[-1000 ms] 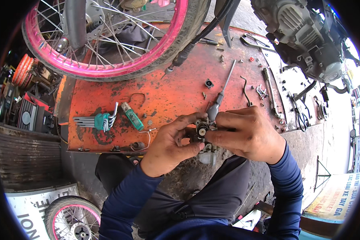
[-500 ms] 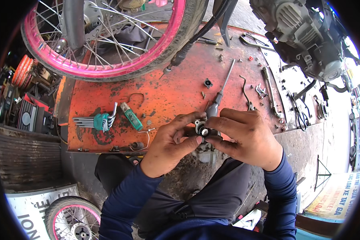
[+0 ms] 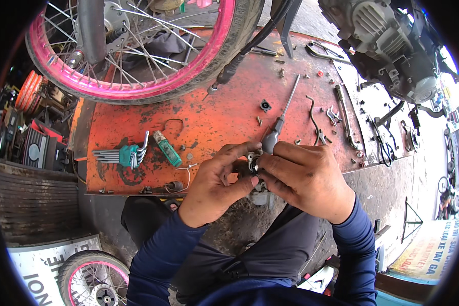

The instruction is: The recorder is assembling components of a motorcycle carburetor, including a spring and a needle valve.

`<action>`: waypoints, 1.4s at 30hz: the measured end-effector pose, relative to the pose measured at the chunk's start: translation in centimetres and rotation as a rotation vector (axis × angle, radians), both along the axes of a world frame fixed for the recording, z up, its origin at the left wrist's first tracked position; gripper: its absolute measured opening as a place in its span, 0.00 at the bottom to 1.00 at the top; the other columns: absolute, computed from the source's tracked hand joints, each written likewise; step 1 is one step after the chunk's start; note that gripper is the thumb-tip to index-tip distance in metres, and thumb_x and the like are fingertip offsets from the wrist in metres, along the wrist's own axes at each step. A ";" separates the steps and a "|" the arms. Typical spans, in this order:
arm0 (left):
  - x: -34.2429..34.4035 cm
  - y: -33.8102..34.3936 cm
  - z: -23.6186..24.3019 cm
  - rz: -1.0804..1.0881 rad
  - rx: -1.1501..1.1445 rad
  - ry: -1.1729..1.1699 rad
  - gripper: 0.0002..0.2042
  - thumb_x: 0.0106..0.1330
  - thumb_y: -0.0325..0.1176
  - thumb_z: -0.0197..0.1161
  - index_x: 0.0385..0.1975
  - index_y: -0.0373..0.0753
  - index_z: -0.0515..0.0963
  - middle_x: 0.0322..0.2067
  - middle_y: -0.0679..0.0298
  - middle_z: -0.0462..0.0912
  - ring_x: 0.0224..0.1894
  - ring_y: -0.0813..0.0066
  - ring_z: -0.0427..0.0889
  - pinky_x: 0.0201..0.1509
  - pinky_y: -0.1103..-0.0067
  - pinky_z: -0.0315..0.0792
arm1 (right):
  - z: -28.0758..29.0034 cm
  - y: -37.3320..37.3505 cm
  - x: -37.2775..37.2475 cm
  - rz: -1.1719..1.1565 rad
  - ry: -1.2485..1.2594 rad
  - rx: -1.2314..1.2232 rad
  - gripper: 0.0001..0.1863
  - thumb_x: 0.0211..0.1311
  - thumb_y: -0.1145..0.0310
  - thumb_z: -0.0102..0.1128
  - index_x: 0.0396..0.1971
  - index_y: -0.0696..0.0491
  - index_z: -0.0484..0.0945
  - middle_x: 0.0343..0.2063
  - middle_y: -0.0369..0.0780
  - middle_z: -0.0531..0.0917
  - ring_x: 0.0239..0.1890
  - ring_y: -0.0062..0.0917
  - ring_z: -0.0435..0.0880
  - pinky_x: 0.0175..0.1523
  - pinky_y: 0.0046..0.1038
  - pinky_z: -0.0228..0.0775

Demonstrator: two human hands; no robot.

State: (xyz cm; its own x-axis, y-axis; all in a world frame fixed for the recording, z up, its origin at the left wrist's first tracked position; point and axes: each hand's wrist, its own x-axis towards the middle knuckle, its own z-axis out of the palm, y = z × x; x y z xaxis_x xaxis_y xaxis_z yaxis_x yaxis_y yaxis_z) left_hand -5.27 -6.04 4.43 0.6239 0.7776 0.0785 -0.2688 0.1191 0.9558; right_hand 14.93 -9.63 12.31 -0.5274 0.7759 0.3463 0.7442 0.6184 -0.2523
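My left hand grips a small metal carburetor-like part above my lap, its thumb and fingers around the left side. My right hand is curled over the same part, fingertips on a dark round fitting at its top, which they partly hide. Just beyond my hands lies a screwdriver on the red, scuffed metal platform. A hex key set in a teal holder and a green tube lie to the left.
A pink-rimmed wheel overhangs the platform, with an engine at upper right. Loose bolts, a socket wrench and bent levers lie rightward. A second wheel is at lower left. At far right, a small figure seems to be a person on a two-wheeler.
My right fingers have shifted over the round fitting and now cover more of it, with the hand a little lower. The small figure has come into view at the far right.
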 end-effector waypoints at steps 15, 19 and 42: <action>-0.1 0.0 -0.3 0.009 0.072 0.048 0.30 0.59 0.17 0.64 0.65 0.33 0.69 0.50 0.65 0.70 0.44 0.81 0.76 0.49 0.82 0.78 | 0.3 0.2 -0.1 0.048 -0.030 0.043 0.18 0.48 0.68 0.71 0.41 0.55 0.81 0.32 0.38 0.78 0.25 0.30 0.81 0.28 0.31 0.73; -0.1 -0.1 0.0 0.009 0.013 0.024 0.30 0.59 0.16 0.64 0.65 0.33 0.69 0.49 0.65 0.70 0.44 0.81 0.76 0.49 0.82 0.78 | 0.5 0.2 -0.4 0.023 -0.050 0.068 0.13 0.46 0.69 0.67 0.33 0.54 0.76 0.32 0.36 0.79 0.31 0.28 0.85 0.29 0.30 0.78; 0.1 -0.1 -0.1 0.017 -0.059 0.003 0.25 0.66 0.21 0.64 0.64 0.31 0.69 0.50 0.63 0.71 0.46 0.80 0.76 0.47 0.82 0.75 | 0.5 -0.3 -0.5 -0.007 -0.077 0.032 0.13 0.47 0.71 0.62 0.36 0.55 0.78 0.33 0.36 0.79 0.29 0.27 0.84 0.27 0.29 0.76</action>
State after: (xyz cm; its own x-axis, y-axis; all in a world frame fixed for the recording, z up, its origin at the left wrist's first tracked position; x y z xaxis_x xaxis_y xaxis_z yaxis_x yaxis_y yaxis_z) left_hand -5.20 -6.19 4.36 0.6110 0.7910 0.0301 -0.2679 0.1709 0.9482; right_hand 14.46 -9.93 12.78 -0.5481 0.7688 0.3295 0.7647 0.6201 -0.1749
